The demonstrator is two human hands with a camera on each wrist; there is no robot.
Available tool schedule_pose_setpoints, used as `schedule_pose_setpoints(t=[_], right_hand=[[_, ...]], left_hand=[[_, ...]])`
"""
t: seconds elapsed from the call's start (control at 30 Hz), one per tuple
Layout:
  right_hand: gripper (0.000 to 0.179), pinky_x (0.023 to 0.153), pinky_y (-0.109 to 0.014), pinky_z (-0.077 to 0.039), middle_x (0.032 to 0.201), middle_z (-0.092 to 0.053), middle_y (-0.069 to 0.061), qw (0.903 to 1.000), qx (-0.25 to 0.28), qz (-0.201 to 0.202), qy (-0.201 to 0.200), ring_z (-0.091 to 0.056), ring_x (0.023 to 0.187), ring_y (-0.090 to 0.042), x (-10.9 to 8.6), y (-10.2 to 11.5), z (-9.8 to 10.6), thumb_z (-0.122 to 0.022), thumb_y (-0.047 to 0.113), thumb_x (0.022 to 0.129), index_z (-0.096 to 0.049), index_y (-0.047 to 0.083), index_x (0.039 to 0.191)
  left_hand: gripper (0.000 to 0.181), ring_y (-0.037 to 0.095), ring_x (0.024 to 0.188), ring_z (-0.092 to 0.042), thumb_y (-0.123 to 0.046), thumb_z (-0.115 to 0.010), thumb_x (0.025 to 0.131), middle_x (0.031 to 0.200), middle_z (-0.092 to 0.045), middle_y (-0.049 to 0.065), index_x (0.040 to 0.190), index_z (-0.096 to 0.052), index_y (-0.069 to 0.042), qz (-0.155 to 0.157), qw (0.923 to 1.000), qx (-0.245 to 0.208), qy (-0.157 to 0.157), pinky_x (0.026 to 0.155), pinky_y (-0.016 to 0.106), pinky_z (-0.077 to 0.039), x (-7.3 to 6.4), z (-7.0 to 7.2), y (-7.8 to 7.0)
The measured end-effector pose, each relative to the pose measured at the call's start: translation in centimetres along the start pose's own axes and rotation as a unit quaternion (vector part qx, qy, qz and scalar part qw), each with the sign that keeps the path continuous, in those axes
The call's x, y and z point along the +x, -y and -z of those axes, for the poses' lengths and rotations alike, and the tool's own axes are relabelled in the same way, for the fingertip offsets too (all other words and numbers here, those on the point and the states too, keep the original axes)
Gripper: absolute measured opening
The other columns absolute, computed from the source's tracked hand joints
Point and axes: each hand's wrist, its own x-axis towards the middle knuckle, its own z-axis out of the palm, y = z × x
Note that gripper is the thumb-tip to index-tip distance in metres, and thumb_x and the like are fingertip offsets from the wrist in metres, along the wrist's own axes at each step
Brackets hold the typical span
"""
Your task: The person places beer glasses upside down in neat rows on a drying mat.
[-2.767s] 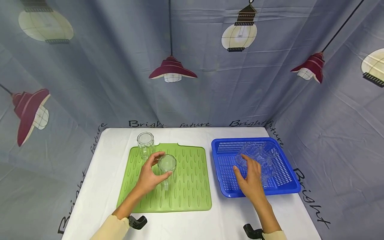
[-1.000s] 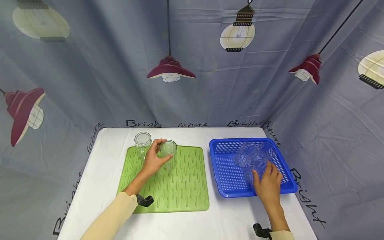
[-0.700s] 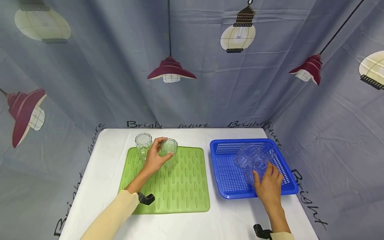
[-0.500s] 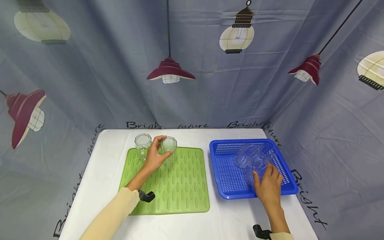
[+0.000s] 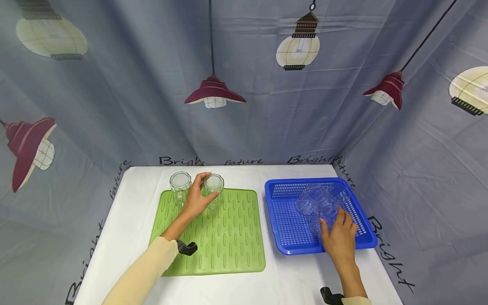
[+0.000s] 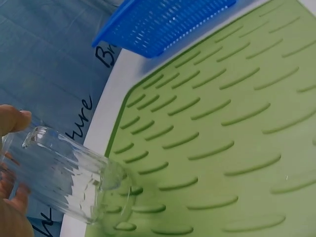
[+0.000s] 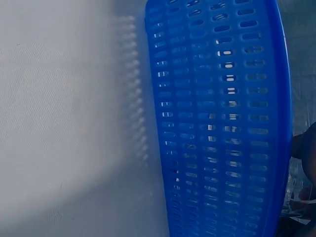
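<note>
My left hand grips a clear glass mug between thumb and fingers at the far edge of the green ribbed mat. In the left wrist view, the lower end of this mug is right at the mat surface. A second glass mug stands just left of it, partly behind my fingers. My right hand reaches over the near rim of the blue basket, thumb and fingers around a clear glass. The basket wall hides most of that grip in the right wrist view.
Several clear glasses lie heaped together in the basket's middle and right. A white cloth covers the table under mat and basket. Grey-blue curtains with printed lamps stand behind and at the sides.
My left hand has carried its mug away from me to the mat's far edge, beside the other mug. My right hand has moved right and nearer inside the basket, to the closest glass.
</note>
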Motion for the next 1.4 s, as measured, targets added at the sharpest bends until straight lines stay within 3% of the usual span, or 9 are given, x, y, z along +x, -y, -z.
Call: schedule_pose_setpoints(t=[0.27,0.47,0.8,1.1,1.4], right_hand=[[0.080,0.102,-0.077,-0.043,0.160,-0.032,-0.042,0.9998,-0.001,0.011,-0.014,-0.037,0.133,-0.060,-0.10,0.09,-0.20,-0.068,0.028,0.106,-0.028,-0.013,0.162],[0.080,0.105,-0.078,-0.042,0.159,-0.033,-0.042,0.9998,0.000,0.013,-0.016,-0.037,0.134,-0.061,-0.12,0.24,-0.26,-0.069,0.027,0.105,-0.028,-0.013,0.161],[0.080,0.106,-0.078,-0.041,0.159,-0.032,-0.042,0.9999,0.003,0.005,-0.011,-0.036,0.136,-0.061,-0.27,0.41,-0.12,-0.069,0.027,0.105,-0.027,-0.013,0.161],[0.082,0.107,-0.076,-0.039,0.160,-0.032,-0.042,1.0000,-0.005,-0.001,-0.006,-0.035,0.135,-0.061,-0.06,0.12,-0.09,-0.068,0.029,0.106,-0.026,-0.013,0.162],[0.081,0.106,-0.076,-0.040,0.157,-0.034,-0.043,0.9999,-0.008,0.003,-0.012,-0.038,0.133,-0.062,-0.01,0.18,0.07,-0.069,0.029,0.105,-0.028,-0.014,0.161]], left_hand=[[0.068,0.046,0.145,-0.054,-0.006,-0.082,0.094,0.158,-0.052,0.022,0.153,-0.048,0.000,-0.025,0.9993,0.028,0.008,0.130,0.062,-0.038,0.05,0.26,0.43],[0.069,0.044,0.145,-0.050,-0.010,-0.080,0.098,0.163,-0.048,0.020,0.157,-0.045,-0.003,-0.027,0.9974,0.062,0.026,0.127,0.063,-0.041,0.21,0.40,0.91],[0.074,0.043,0.150,-0.050,-0.013,-0.079,0.099,0.165,-0.047,0.019,0.161,-0.039,-0.009,0.000,0.9963,0.066,0.056,0.133,0.059,-0.036,0.47,0.53,0.75],[0.081,0.042,0.158,-0.040,-0.019,-0.078,0.101,0.173,-0.037,0.015,0.167,-0.031,-0.015,0.007,0.9947,0.083,0.061,0.135,0.057,-0.034,0.51,0.28,0.66],[0.076,0.040,0.162,-0.035,-0.020,-0.071,0.106,0.172,-0.037,0.020,0.168,-0.029,-0.009,-0.009,0.9966,0.072,0.039,0.136,0.056,-0.031,-0.35,0.73,0.83]])
